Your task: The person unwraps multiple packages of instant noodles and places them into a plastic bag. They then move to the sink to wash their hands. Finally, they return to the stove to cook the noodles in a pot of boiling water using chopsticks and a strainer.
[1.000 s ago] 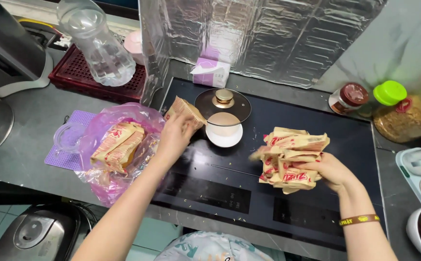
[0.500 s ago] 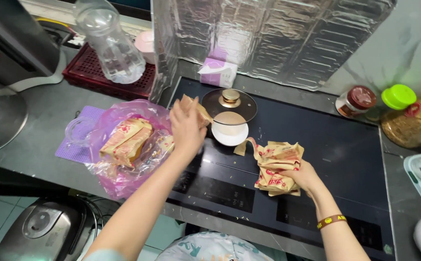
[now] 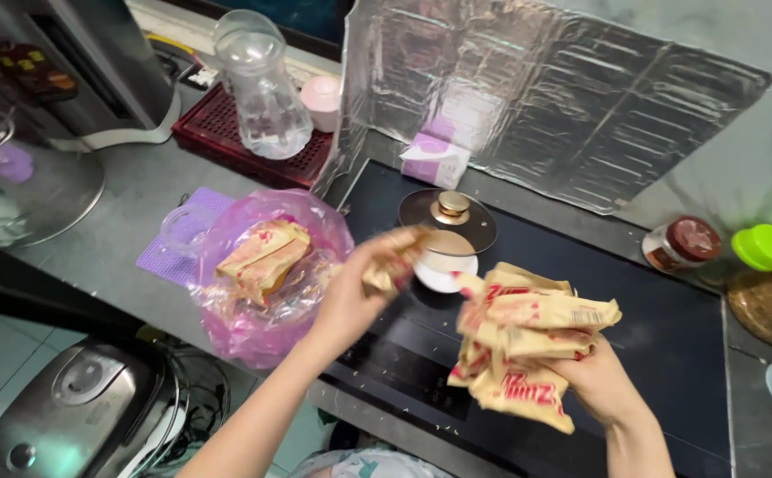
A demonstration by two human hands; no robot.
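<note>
two jars (image 3: 722,265) flank the cooktop (image 3: 669,345), right.

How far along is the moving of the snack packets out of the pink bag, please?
Most are out: the right hand holds a bunch of packets. The left hand carries one more packet toward it. Left: a few packets lie in the pink plastic bag.

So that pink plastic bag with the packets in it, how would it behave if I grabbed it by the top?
The pink plastic bag looks thin and crumpled, so probably floppy, sagging around the snack packets inside. It seems light: only a few packets show. The slack film may slide on the grey counter.
</note>
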